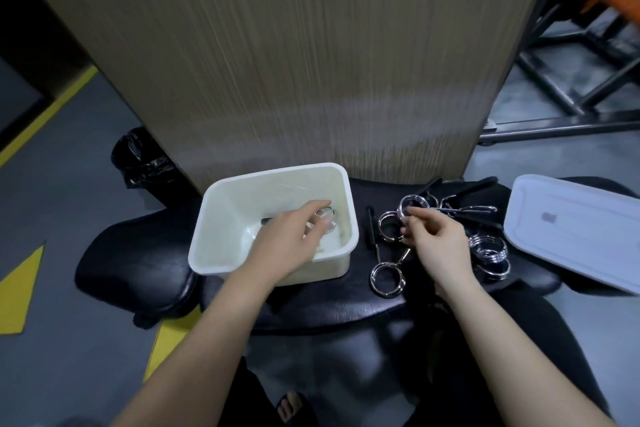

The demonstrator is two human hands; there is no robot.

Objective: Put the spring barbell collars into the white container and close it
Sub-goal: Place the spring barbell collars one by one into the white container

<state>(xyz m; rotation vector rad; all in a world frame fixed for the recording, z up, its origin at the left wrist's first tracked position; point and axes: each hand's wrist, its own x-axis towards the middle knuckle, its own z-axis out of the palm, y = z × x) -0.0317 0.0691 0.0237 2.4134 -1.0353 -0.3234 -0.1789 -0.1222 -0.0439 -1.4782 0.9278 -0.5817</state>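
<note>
My left hand (287, 236) holds a collar (325, 217) inside the white container (221, 211) at frame centre, while my right hand (436, 239) pinches another collar (389, 225): stiff, slick steel, best taken by the handles.

White container (207, 218) and lid (571, 229) — silver collars (388, 279) on a black seat (138, 263) — yellow-marked grey floor (69, 166).

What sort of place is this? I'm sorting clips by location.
Probably a gym. Spring barbell collars lie on a black padded bench, a black steel equipment frame stands behind on the right, and the grey floor carries yellow markings.
</note>
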